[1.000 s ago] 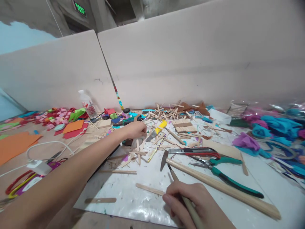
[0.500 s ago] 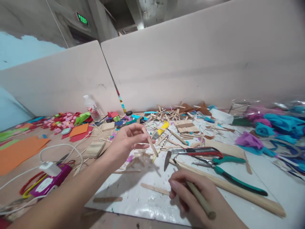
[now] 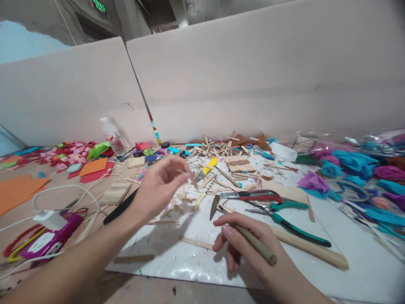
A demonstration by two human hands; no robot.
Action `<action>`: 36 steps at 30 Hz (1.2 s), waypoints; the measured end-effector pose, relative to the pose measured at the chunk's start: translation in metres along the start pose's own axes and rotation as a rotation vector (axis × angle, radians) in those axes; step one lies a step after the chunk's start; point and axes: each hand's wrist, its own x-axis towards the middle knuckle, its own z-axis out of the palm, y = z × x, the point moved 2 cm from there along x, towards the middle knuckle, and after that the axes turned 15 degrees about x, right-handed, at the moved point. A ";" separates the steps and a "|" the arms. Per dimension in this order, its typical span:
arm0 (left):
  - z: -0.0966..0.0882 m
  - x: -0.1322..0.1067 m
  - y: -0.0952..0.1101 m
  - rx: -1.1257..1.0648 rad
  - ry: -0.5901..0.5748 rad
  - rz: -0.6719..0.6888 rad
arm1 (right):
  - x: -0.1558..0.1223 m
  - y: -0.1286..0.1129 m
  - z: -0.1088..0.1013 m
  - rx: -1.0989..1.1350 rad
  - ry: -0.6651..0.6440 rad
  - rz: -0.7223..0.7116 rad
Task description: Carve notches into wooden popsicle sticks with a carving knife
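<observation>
My left hand (image 3: 161, 183) is raised over the white board, thumb and fingers pinched on a craft stick (image 3: 192, 180) that shows only narrowly, almost edge-on. In my right hand (image 3: 243, 240) lies a slim tool with an olive wooden handle (image 3: 256, 245), held much like a pen; its dark tip points away, and its kind is unclear. Just beyond that tip is a hammer head (image 3: 214, 207), its pale handle (image 3: 316, 251) running right beneath my right hand. A craft stick (image 3: 196, 242) lies flat by my right fingertips, another (image 3: 133, 258) further left.
Green-handled pliers (image 3: 284, 219) and a box cutter (image 3: 249, 195) lie right of centre. Behind are a yellow cutter (image 3: 209, 166), a stick bundle (image 3: 238, 164) and scattered sticks. A purple power strip (image 3: 52, 236) with cables is at left, a bottle (image 3: 113, 137) behind, crepe paper (image 3: 357, 162) at right.
The view has shifted, so the table things appear further left. The craft stick in my left hand has turned from broadside to nearly edge-on. My right hand keeps the same hold on its tool.
</observation>
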 end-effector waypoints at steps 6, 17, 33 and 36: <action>-0.021 0.066 -0.046 0.558 -0.016 0.220 | 0.000 -0.002 -0.002 -0.075 -0.058 0.025; 0.027 0.102 -0.098 0.684 -0.547 0.222 | -0.001 -0.006 -0.002 -0.118 -0.068 0.061; -0.002 -0.036 0.025 0.019 -0.476 -0.064 | 0.000 -0.026 0.008 -0.113 -0.010 -0.137; 0.008 -0.045 0.035 -0.009 -0.455 -0.022 | 0.000 -0.033 0.011 -0.145 0.001 -0.202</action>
